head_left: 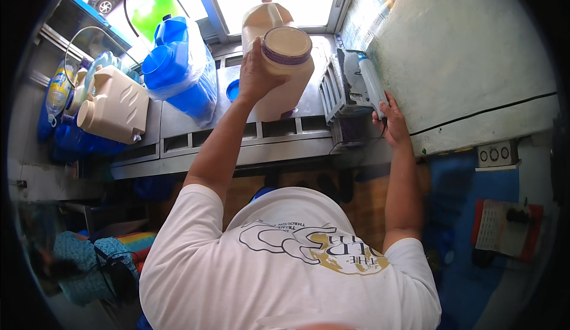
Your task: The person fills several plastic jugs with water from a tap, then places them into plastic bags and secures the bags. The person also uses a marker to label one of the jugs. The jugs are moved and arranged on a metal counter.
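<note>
My left hand is closed against the neck of a large beige water jug, its fingers beside the wide white lid with a purple rim. The jug stands on the metal counter and has a carrying handle and a small purple cap at its far top. My right hand grips the lower end of a pale grey corded tool that looks like a heat gun. The tool points away from me, beside a grey slatted rack at the right wall.
A blue jug in clear plastic and another beige jug stand left on the metal counter. A blue cap lies by my left wrist. A black cable crosses the right wall near a socket.
</note>
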